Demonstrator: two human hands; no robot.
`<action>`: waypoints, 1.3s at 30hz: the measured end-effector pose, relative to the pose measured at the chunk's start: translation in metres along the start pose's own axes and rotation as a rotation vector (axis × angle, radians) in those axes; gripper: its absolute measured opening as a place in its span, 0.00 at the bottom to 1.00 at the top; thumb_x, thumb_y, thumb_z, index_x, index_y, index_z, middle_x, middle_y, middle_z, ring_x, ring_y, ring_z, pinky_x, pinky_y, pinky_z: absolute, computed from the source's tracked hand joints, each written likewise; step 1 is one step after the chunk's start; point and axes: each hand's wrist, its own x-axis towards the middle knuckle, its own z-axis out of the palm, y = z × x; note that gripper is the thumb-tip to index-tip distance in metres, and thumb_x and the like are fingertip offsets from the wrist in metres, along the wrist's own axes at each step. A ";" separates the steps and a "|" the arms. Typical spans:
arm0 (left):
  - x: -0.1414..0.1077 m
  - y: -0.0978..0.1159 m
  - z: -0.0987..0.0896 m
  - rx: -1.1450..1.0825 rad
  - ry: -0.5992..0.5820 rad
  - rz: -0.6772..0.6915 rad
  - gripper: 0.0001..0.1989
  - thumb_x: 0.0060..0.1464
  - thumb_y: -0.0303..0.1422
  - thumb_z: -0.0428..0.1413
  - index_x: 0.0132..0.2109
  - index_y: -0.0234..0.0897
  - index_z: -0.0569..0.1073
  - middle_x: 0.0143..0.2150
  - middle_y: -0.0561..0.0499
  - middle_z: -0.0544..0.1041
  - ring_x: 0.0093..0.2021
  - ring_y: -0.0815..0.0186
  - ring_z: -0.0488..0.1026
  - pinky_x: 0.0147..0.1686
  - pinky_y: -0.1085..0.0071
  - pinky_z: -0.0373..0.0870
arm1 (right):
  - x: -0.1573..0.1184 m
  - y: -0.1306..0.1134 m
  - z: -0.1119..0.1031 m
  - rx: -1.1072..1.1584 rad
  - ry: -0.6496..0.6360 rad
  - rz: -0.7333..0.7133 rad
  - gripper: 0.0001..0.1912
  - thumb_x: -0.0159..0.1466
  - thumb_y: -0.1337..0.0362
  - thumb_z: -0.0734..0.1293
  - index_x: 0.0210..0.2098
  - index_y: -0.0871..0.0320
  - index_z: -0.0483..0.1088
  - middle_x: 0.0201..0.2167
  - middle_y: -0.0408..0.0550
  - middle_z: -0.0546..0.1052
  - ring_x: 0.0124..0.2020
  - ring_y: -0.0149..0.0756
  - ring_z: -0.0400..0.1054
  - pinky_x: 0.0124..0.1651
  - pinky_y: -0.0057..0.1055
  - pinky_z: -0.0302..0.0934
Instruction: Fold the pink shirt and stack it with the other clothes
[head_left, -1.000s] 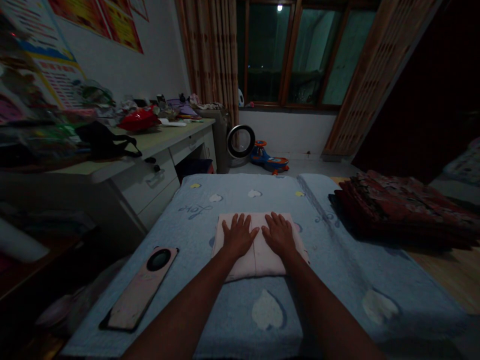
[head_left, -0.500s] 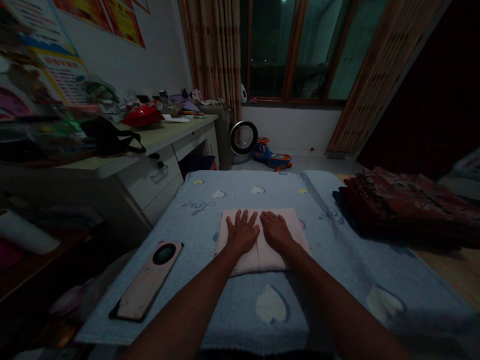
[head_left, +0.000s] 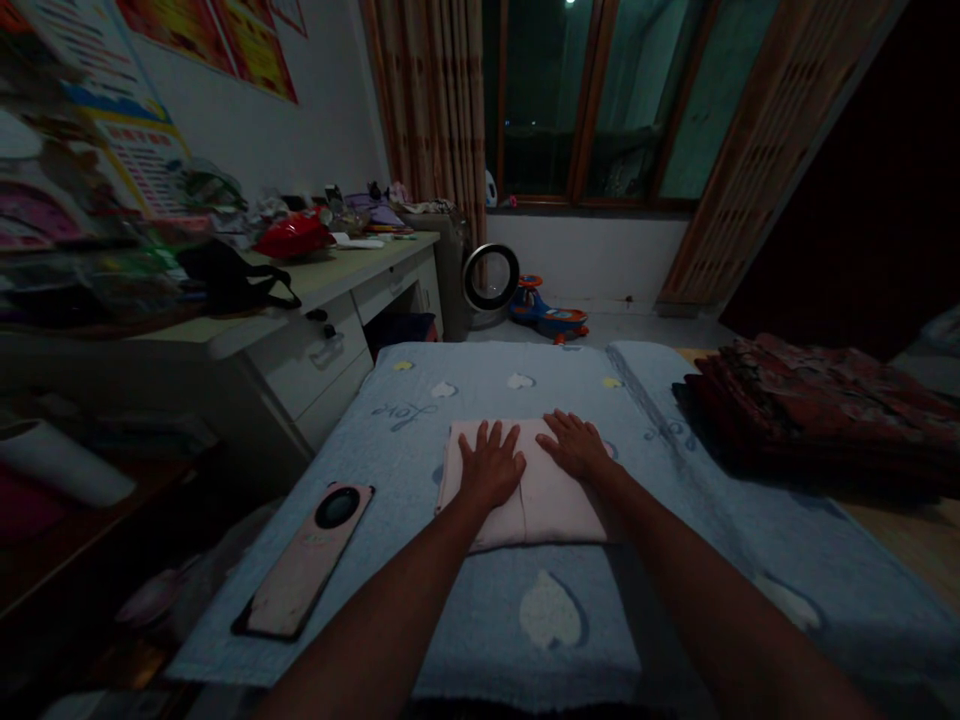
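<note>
A pale pink folded garment lies flat on a light blue blanket printed with hearts. A seam or crease runs down its middle. My left hand rests palm down on its left half with the fingers spread. On the upper right part of the garment lies my right hand, open, its fingers stretched towards the far edge. Neither hand grips the cloth. Which kind of garment it is, I cannot tell from the folds.
A phone in a pink case lies on the blanket at the left. Dark red folded clothes are stacked at the right. Beyond stand a cluttered desk, a washing machine with its round door open, and a blue ride-on toy.
My right hand has slid outward to the right across the garment, its fingers now more spread. My left hand stays in place on the left half. The view has shifted slightly.
</note>
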 end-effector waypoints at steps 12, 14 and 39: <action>-0.001 0.001 -0.004 -0.022 -0.001 0.002 0.29 0.65 0.46 0.37 0.70 0.50 0.53 0.71 0.47 0.55 0.71 0.49 0.43 0.63 0.34 0.41 | -0.011 -0.016 -0.008 0.022 0.158 -0.275 0.24 0.69 0.62 0.54 0.62 0.59 0.63 0.66 0.54 0.62 0.67 0.41 0.52 0.66 0.40 0.46; -0.002 0.001 -0.003 -0.023 0.006 -0.002 0.29 0.65 0.46 0.38 0.70 0.50 0.53 0.71 0.48 0.55 0.71 0.49 0.43 0.63 0.35 0.41 | -0.010 -0.019 0.000 0.048 0.113 -0.302 0.25 0.69 0.61 0.54 0.63 0.59 0.62 0.66 0.53 0.62 0.67 0.41 0.52 0.66 0.41 0.46; -0.001 0.002 -0.004 -0.021 -0.009 -0.014 0.29 0.64 0.47 0.38 0.70 0.50 0.53 0.71 0.48 0.55 0.71 0.49 0.43 0.63 0.35 0.42 | -0.009 -0.018 0.005 0.074 0.195 -0.188 0.24 0.67 0.61 0.57 0.61 0.57 0.63 0.65 0.53 0.64 0.66 0.41 0.52 0.66 0.43 0.42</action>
